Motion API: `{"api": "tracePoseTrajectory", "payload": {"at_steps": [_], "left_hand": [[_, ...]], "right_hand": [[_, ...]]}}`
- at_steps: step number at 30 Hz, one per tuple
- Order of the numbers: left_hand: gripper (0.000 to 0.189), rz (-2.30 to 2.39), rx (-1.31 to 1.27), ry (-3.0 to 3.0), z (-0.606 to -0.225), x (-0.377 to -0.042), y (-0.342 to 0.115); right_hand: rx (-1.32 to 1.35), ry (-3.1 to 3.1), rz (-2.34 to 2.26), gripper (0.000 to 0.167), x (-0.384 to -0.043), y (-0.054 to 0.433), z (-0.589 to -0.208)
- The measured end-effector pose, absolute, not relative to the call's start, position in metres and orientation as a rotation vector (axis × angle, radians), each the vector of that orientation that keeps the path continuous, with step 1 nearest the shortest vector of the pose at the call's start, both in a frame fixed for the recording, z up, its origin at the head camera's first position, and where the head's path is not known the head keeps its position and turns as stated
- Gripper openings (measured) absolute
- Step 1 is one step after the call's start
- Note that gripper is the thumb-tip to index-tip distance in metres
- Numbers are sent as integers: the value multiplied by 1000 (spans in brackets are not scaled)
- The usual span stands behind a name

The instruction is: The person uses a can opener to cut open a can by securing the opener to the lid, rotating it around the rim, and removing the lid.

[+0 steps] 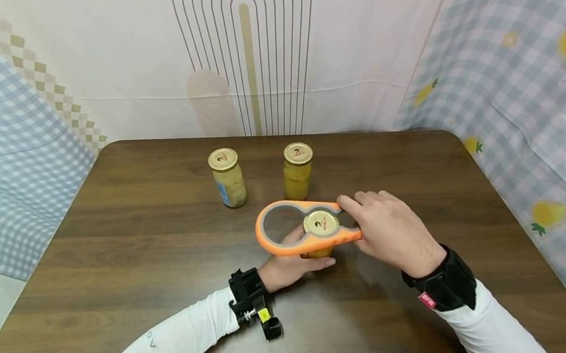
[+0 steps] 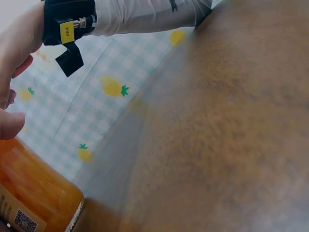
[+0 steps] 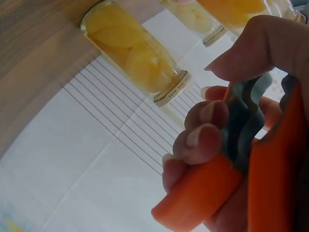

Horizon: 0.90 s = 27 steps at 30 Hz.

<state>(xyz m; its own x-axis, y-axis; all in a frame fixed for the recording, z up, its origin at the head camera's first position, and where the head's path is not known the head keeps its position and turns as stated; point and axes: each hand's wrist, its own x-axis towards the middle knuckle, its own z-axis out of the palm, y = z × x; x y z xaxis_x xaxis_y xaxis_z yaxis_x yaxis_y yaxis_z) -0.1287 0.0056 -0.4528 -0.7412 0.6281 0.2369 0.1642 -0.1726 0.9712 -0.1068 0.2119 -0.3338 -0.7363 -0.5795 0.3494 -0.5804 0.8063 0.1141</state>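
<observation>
A jar of orange fruit [image 2: 41, 181] with a gold lid [image 1: 320, 222] stands on the table. My left hand [image 1: 288, 268] grips it low around the side, with part of the fingers hidden behind the jar and the tool. An orange jar opener [image 1: 290, 249] with grey inner edges lies level over the lid, its toothed inner edges on either side of it. My right hand [image 1: 389, 231] holds the opener by its handles. In the right wrist view, several fingers [image 3: 206, 136] curl round one orange handle [image 3: 198, 195].
Behind the opener stand two closed jars: one with pale contents [image 1: 233, 187] and a blue label, one with yellow fruit [image 1: 297, 182]. The brown wooden table [image 1: 139, 224] ends at a patterned cloth [image 1: 149, 58] at the back. Checked cloths hang at both sides.
</observation>
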Motion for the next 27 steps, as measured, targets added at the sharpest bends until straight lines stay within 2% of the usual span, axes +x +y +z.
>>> {"api": "tracePoseTrajectory", "payload": {"at_steps": [11,19,27], "left_hand": [[83,1966,884,1782,-455,-130,5],[90,1928,923,1871,-455,-129,5],[94,1911,904,1883,-451,-130,7]], "right_hand": [[901,-2623,-12,55,-111,213,-334],[919,-2621,-4,59,-114,214,-333],[926,-2653,16,56,-116,213,-331]]}}
